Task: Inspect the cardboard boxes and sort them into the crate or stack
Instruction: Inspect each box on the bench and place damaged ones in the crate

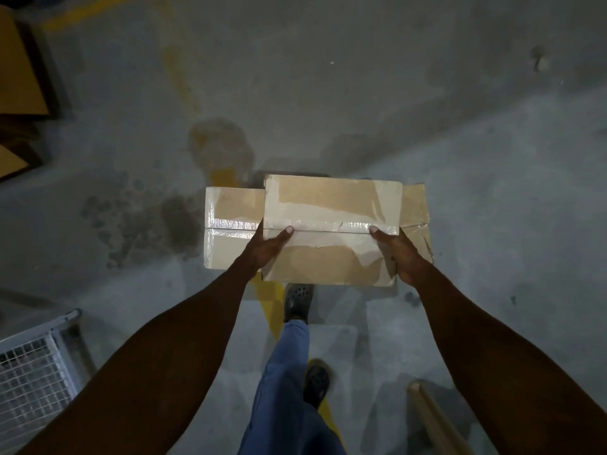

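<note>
I hold a taped cardboard box (331, 205) level in front of me, above the floor. My left hand (267, 249) grips its left side with the thumb laid on the top seam. My right hand (399, 254) grips its right side the same way. Beneath and behind it on the floor lie two more taped boxes: one (230, 224) shows at the left, the other (415, 211) peeks out at the right with torn tape. A wire-mesh crate (33, 369) stands at the lower left.
Stacked brown cardboard (19, 70) sits at the far left edge. A cardboard piece (433, 418) leans at the lower right. My legs and dark clogs (297, 302) are below the box, on a grey concrete floor with a worn yellow line (179, 70).
</note>
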Demonstrator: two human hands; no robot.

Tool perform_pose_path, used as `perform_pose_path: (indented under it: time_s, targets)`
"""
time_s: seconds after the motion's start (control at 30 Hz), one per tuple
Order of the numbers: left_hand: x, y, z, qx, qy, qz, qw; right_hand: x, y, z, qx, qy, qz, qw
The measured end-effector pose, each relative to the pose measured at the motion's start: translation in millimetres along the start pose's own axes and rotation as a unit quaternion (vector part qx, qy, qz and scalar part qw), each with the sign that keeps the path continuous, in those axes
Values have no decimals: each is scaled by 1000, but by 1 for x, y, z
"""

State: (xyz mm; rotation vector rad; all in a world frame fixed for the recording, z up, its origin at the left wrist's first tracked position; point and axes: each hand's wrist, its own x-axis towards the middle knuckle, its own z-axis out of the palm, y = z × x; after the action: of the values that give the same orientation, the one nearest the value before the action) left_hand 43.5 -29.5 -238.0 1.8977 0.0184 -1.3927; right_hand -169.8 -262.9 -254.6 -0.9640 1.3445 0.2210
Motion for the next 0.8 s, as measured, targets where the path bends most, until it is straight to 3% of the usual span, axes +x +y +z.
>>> perform_pose_path:
  time_s: [0.23,0.43,0.8]
  targets:
    - [-21,-5,6,-54,35,-24,998,-18,-2,0,13,-21,-15,1000]
    - [-97,22,-4,-112,70,-28,991,-100,-19,1,6,-20,-55,998]
    - [-347,23,-39,-175,143,139,964,-338,-35,20,-13,-47,-197,979]
